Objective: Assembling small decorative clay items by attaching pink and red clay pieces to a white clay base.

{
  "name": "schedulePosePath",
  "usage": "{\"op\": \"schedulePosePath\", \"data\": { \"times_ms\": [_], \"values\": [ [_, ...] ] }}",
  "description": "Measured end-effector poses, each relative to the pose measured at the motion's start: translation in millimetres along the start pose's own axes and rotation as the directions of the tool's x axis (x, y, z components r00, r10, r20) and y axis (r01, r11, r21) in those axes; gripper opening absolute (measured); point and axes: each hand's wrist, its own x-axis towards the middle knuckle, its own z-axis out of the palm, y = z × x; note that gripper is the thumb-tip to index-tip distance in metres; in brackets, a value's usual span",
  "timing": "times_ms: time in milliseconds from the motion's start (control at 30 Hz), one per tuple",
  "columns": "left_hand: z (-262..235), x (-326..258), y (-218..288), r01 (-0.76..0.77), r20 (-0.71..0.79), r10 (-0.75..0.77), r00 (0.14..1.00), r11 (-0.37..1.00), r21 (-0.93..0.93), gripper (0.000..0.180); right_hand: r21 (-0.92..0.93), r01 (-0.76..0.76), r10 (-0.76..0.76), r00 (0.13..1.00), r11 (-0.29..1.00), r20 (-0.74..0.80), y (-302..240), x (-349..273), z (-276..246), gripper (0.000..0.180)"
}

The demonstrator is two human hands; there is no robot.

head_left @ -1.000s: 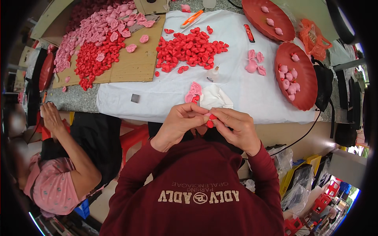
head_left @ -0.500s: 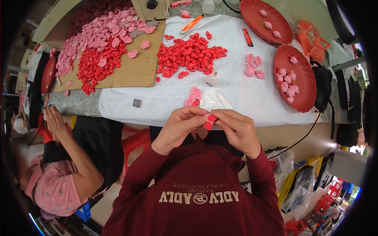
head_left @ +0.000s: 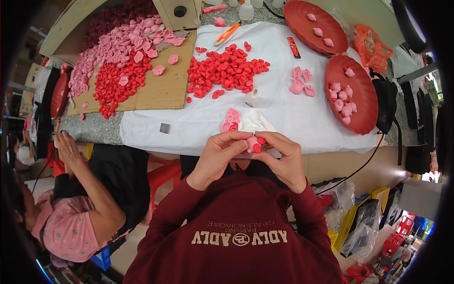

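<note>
Between my hands, just off the table's near edge, is a small pink toy figure with two red oval pieces on its right side. My left hand pinches its left side with thumb and forefinger. My right hand is closed at the red pieces, thumb and fingertips against them. Just beyond lie a crumpled white cloth and pink moulded pieces with some red ones. A small clear bottle with a thin tip stands behind the cloth.
A pile of red pieces covers the middle of the white cloth. Cardboard at left holds pink and red heaps. Red scalloped trays with pink figures stand at right. An orange cutter lies behind. A co-worker sits at left.
The toy figure has turned in my fingers, so more of its pink body shows. Both hands have shifted slightly, and my right fingers have closed further round the red pieces.
</note>
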Motion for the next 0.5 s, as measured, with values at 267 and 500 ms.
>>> {"op": "schedulePosePath", "data": {
  "times_ms": [267, 500],
  "values": [
    [6.4, -1.0, -1.1, -0.469, 0.145, 0.477, 0.867, 0.684, 0.558, 0.033, 0.673, -0.247, 0.282, 0.958, 0.697, 0.059, 22.2, -7.6, 10.3, 0.033],
    [11.2, -5.7, -5.4, -0.488, 0.167, 0.533, 0.829, 0.544, 0.683, 0.039, 0.753, -0.275, 0.339, 0.938, 0.598, 0.074, 28.5, -14.3, 21.1, 0.023]
  ]
}}
